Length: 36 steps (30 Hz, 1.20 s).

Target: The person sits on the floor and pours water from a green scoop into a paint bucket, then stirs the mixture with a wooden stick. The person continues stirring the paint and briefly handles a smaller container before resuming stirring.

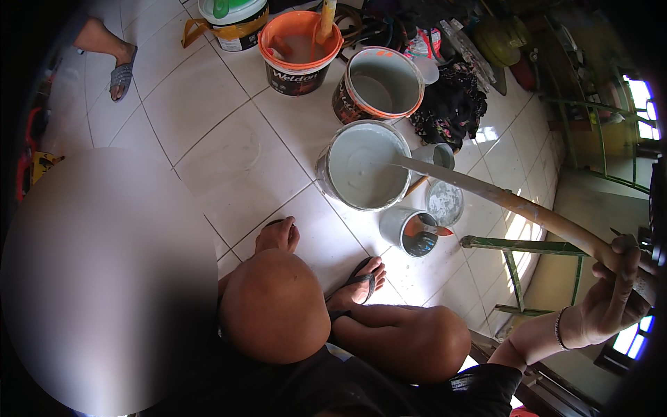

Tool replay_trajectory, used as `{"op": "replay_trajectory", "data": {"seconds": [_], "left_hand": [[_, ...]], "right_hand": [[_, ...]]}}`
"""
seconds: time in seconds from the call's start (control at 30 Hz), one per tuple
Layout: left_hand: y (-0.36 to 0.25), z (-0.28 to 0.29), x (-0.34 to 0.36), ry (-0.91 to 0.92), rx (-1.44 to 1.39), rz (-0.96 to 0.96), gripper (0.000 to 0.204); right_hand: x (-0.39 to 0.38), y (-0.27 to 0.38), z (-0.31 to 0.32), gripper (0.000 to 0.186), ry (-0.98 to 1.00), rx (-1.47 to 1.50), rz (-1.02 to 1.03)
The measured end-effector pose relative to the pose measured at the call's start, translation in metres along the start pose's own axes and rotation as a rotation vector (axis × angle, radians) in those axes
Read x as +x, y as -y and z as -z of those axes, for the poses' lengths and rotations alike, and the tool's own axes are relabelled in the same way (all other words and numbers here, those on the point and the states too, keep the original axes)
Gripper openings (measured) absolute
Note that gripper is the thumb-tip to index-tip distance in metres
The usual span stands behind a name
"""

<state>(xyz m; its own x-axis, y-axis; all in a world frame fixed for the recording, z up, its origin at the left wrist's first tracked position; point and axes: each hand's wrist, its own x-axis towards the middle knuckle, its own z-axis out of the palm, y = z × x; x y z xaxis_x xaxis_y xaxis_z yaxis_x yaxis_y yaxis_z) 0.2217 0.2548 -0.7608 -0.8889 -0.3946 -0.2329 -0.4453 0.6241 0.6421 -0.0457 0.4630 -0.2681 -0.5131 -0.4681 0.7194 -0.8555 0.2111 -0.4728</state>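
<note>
My right hand [613, 295], with a bracelet at its wrist, is at the far right with its fingers wrapped round a long wooden stick [517, 201]. The stick slants down to the left, its pale, paint-coated tip over the open bucket of light grey paint [365, 167]. Whether the tip touches the paint is hard to tell. Swirl marks show on the paint's surface, and paint coats the bucket's rim. Beside it stands a small grey can [405, 233] with a brush [436, 230] in it. My left hand is not in view; a large blurred patch covers the lower left.
A second grey-paint bucket [385, 83], an orange-rimmed bucket [300, 52] with a handle in it and a white tub [236, 24] stand farther off. Dark patterned cloth [451, 104] lies right of them. A green metal frame [521, 245] is at right. Another person's sandalled foot [121, 73] is upper left.
</note>
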Motion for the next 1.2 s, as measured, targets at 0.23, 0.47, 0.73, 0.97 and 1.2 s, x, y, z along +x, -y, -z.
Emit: {"op": "replay_trajectory", "data": {"seconds": [0.23, 0.47, 0.73, 0.97, 1.2], "left_hand": [[0.002, -0.004, 0.000, -0.002, -0.009, 0.014, 0.028], [0.005, -0.010, 0.006, -0.130, 0.005, 0.010, 0.017], [0.006, -0.009, 0.005, -0.097, 0.037, 0.044, 0.015], [0.006, -0.011, 0.012, -0.130, 0.044, -0.034, 0.017], [-0.003, -0.006, 0.013, -0.087, 0.037, 0.023, 0.019]], "right_hand": [[-0.022, -0.020, 0.066, 0.018, 0.047, 0.022, -0.119], [-0.033, -0.031, 0.043, 0.017, 0.072, 0.013, -0.127], [-0.062, -0.056, -0.015, 0.027, -0.005, 0.036, -0.215], [-0.078, -0.069, -0.024, 0.018, 0.043, 0.057, -0.404], [-0.082, -0.076, -0.017, 0.022, 0.044, 0.011, -0.367]]}}
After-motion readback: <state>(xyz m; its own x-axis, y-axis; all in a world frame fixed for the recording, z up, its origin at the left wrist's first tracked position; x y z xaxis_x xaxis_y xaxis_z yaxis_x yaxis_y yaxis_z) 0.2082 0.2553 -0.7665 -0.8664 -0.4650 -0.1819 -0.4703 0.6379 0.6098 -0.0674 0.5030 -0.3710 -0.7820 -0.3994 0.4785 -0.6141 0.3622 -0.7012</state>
